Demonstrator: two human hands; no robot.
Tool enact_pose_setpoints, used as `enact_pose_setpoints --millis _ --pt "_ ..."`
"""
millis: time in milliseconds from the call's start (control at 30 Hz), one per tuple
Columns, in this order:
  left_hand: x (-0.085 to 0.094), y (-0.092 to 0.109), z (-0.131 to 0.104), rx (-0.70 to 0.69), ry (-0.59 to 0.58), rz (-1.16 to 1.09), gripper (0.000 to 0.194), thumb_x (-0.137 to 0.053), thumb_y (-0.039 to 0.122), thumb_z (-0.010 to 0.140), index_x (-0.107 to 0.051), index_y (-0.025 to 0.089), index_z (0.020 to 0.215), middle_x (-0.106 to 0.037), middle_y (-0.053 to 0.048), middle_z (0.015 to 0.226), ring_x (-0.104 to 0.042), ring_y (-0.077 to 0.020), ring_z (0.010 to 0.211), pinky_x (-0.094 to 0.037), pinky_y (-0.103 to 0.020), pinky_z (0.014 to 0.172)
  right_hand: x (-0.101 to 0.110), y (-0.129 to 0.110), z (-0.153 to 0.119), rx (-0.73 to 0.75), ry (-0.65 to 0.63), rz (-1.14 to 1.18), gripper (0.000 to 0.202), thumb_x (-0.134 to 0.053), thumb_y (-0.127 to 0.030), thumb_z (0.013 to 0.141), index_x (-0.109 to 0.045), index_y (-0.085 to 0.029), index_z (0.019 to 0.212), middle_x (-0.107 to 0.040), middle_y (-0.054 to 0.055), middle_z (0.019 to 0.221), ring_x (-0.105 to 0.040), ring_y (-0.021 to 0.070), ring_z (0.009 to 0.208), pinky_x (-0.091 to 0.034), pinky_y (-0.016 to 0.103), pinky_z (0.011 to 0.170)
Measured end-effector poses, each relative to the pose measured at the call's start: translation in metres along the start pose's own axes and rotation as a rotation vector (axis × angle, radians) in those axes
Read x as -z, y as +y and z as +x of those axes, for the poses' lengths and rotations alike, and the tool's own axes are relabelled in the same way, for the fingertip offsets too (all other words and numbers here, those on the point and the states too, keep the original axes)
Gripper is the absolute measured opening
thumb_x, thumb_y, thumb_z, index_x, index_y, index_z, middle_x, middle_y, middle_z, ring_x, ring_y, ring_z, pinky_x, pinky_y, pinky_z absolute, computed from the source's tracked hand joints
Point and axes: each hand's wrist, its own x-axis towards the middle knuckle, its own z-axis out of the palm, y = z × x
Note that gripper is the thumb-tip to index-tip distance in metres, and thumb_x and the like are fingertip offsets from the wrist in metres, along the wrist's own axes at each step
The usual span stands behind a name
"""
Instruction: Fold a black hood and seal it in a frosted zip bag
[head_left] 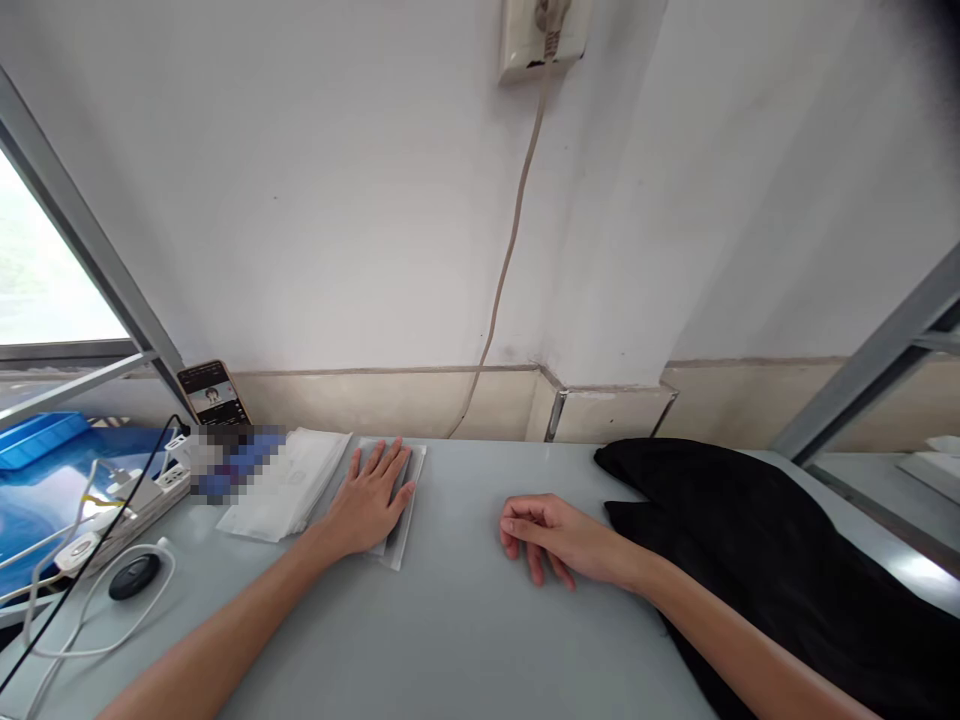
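My left hand (369, 502) lies flat, fingers spread, on a grey item in a clear plastic bag (405, 520) on the grey table (450, 640). Beside it, to the left, is a pile of white translucent bags (289, 487). My right hand (546, 535) is over the middle of the table, its fingers loosely curled and apart, holding nothing. Black cloth (750, 540) lies to the right, partly beneath my right forearm.
A phone (214, 394) leans upright at the back left. Near it are a power strip (142, 515), white cables and a black round object (135, 577). A blue tray (41, 435) sits far left. A cord (517, 215) hangs from a wall socket (544, 40).
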Motion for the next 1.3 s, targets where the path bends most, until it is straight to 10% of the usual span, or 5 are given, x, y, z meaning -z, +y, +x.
enact_pose_setpoints --millis 1300 --pt "0.006 -0.026 -0.001 -0.046 -0.006 -0.018 0.069 -0.033 0.066 0.112 -0.022 0.034 0.172 -0.021 -0.006 0.178 -0.019 -0.0297 0.165 -0.008 -0.056 0.134 -0.003 0.001 -0.001 0.015 0.006 -0.016 0.055 -0.066 -0.075 0.088 -0.062 -0.02 0.086 -0.067 0.0 0.086 -0.068 0.0114 0.059 -0.042 0.018 0.037"
